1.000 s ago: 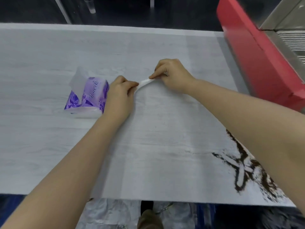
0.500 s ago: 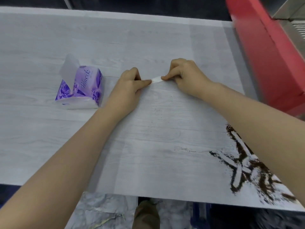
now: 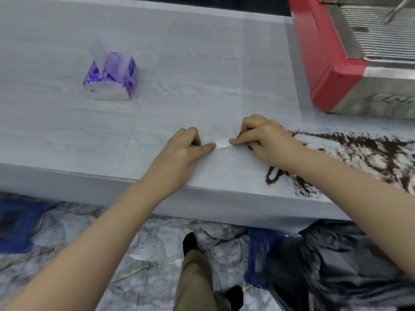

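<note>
A small folded white tissue (image 3: 222,145) is stretched between both hands just above the pale wood-grain counter (image 3: 202,75). My left hand (image 3: 179,153) pinches its left end with thumb and fingers. My right hand (image 3: 262,140) pinches the right end, fingers curled. A purple tissue pack (image 3: 111,77) with a white sheet sticking up lies on the counter, far left of the hands. Dark coffee grounds (image 3: 336,158) are spilled across the counter right beside and beyond my right hand.
A red and steel machine (image 3: 350,52) stands at the counter's far right. Below the counter edge are a marble floor, my leg and shoe (image 3: 193,265), and a blue bin lined with a black bag (image 3: 325,265).
Both hands have carried the tissue toward the counter's near edge and right, up to the coffee grounds. The view has tilted down, bringing floor and bin into sight.
</note>
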The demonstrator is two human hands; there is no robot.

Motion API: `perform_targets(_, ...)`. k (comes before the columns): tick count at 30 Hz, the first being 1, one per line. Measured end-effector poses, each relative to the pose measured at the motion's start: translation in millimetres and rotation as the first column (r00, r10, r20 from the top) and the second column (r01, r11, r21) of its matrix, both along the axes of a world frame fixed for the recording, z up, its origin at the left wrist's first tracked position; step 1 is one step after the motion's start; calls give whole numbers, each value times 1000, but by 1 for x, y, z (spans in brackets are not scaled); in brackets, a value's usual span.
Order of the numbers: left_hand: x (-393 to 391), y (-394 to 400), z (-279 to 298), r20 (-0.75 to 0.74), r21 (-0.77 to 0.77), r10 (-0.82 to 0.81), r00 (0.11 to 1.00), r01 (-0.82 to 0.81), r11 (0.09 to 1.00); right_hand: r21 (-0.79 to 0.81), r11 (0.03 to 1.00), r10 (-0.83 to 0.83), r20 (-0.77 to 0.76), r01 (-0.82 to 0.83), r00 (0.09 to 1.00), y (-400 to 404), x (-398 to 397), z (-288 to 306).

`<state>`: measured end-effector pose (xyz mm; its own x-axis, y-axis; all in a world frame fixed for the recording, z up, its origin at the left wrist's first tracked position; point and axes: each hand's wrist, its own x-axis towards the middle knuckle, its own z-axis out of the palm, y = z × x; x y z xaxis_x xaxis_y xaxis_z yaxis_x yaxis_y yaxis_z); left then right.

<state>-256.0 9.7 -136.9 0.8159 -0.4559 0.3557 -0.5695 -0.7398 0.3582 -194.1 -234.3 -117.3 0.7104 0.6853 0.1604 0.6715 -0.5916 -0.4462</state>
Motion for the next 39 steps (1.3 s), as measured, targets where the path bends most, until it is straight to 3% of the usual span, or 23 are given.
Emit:
perform_targets(4,-10,-3,3,-16,-57,28,999,-29,998,-8,1000,-14,-15,14,1000,-1,-5,9)
perform_targets(8,15,16,17,5,-138,170,985,-168,976,68,996,-67,20,65,998,32,33,24)
perform_targets(16,28,77,-2,18,-71,382,924,-380,922,47,997,67,-72,-64,995,132,93,8)
perform_targets(19,18,75,-9,46,-69,418,907,-414,907,31,990,136,-11,-136,991,139,95,7)
perform_targets(27,-25,6,-18,27,-145,529,848,-520,842,-10,959,282,24,-282,959,98,78,9)
perform_targets(39,-63,-136,-22,58,-156,539,840,-525,836,-16,967,254,167,-255,953,-30,38,2)
